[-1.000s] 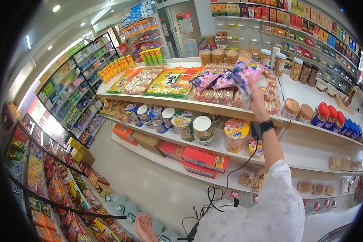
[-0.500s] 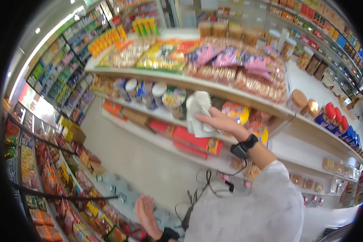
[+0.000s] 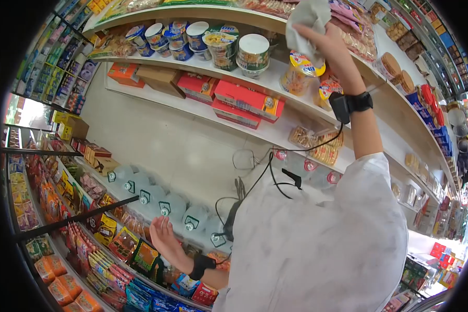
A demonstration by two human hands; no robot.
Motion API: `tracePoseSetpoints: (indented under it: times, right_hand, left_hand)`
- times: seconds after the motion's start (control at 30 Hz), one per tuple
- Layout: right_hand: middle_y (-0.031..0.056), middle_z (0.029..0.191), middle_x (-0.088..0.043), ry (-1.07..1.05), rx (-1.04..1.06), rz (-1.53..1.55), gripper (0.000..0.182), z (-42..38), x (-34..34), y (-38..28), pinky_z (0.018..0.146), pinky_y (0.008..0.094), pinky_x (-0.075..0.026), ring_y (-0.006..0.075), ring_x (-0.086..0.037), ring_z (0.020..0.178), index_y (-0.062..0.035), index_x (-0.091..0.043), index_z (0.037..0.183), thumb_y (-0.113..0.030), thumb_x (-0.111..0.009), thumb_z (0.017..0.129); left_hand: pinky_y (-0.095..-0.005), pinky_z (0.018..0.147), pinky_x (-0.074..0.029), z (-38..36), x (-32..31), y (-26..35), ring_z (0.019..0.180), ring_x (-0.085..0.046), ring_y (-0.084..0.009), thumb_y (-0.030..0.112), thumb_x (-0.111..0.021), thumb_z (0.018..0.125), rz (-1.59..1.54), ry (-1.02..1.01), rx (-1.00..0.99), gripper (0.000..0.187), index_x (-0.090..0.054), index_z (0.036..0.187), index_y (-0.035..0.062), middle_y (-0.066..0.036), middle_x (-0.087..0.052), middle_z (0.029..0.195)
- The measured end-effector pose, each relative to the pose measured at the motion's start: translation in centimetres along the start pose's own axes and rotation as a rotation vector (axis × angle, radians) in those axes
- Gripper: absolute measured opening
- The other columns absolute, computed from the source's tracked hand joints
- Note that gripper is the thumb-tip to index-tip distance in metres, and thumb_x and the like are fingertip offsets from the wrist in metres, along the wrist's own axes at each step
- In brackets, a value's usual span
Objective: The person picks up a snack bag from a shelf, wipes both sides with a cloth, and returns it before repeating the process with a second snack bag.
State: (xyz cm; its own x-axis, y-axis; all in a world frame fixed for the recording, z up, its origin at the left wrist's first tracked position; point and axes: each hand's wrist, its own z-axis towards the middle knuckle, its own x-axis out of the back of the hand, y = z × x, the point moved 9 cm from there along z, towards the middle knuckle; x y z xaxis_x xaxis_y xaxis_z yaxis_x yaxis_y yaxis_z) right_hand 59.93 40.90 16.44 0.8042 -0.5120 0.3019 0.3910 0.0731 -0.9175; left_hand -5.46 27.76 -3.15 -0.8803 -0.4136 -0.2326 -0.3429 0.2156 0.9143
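Observation:
My right hand (image 3: pixel 333 49) is closed around a crumpled white cloth (image 3: pixel 308 28). It is level with the upper shelf's front edge, in front of bagged snacks (image 3: pixel 348 31). Just below it stand instant noodle cups with yellow lids (image 3: pixel 301 67). Further left on the same lower shelf are a white-lidded noodle cup (image 3: pixel 254 47) and several blue-and-white cups (image 3: pixel 177 39). My left hand (image 3: pixel 166 240) hangs low on the left with its fingers extended, holding nothing. Large clear water bottles (image 3: pixel 172 208) and packaged snacks (image 3: pixel 122 242) are nearest to it.
Red boxes (image 3: pixel 247 99) and a brown carton (image 3: pixel 161 80) sit on the bottom shelf. A black cable (image 3: pixel 268 164) runs from my right wrist down past my shirt. Pale floor (image 3: pixel 156 130) separates the two shelf rows. Black rails (image 3: pixel 78 218) cross the left snack rack.
My right hand has gone up with the cloth, from before the noodle cups to the upper shelf edge. The view has tilted down, and my left hand appears further left and higher.

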Motion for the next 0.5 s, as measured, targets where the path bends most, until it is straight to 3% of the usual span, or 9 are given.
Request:
tracePoseSetpoints:
  times: [0.07,0.17,0.37,0.5]
  right_hand:
    - [0.0053,0.103,-0.072,0.002,-0.018,0.021,0.042,0.2,1.4,0.0,0.076,0.0278,-0.054,0.0126,-0.068,0.084,-0.0013,-0.066,0.116,-0.027,-0.077,0.085]
    - [0.0036,0.093,-0.072,0.210,0.108,-0.014,0.034,1.3,5.6,-2.1,0.070,0.0272,-0.051,0.0100,-0.064,0.079,-0.0005,-0.070,0.107,-0.027,-0.076,0.085]
    - [0.0118,0.090,-0.073,0.615,0.191,-0.285,0.045,10.4,21.8,-1.7,0.069,0.0346,-0.054,0.0195,-0.070,0.077,0.0033,-0.070,0.101,-0.035,-0.076,0.078]
    - [0.0181,0.094,-0.071,0.661,0.068,-0.583,0.059,18.3,31.7,1.3,0.070,0.0382,-0.054,0.0256,-0.070,0.079,0.0099,-0.066,0.106,-0.039,-0.077,0.076]
  left_hand:
    - [-0.0373,0.097,-0.042,1.4,1.2,-0.1,0.110,-0.058,-0.0244,0.031,-0.049,0.103,-0.008,-0.031,0.007,0.038,-0.057,0.122,-0.0004,-0.011,-0.062,0.116]
    - [-0.0370,0.097,-0.042,3.4,0.8,-0.4,0.110,-0.058,-0.0244,0.031,-0.050,0.102,-0.039,-0.111,0.010,0.038,-0.056,0.123,0.0003,-0.010,-0.061,0.115]
    - [-0.0368,0.098,-0.041,5.8,-4.5,1.0,0.111,-0.057,-0.0245,0.033,-0.050,0.103,0.002,-0.139,-0.037,0.039,-0.056,0.123,0.0004,-0.010,-0.061,0.115]
    - [-0.0379,0.099,-0.039,8.0,-9.7,1.4,0.111,-0.057,-0.0250,0.034,-0.050,0.103,0.030,-0.149,-0.042,0.040,-0.055,0.123,0.0005,-0.010,-0.061,0.115]
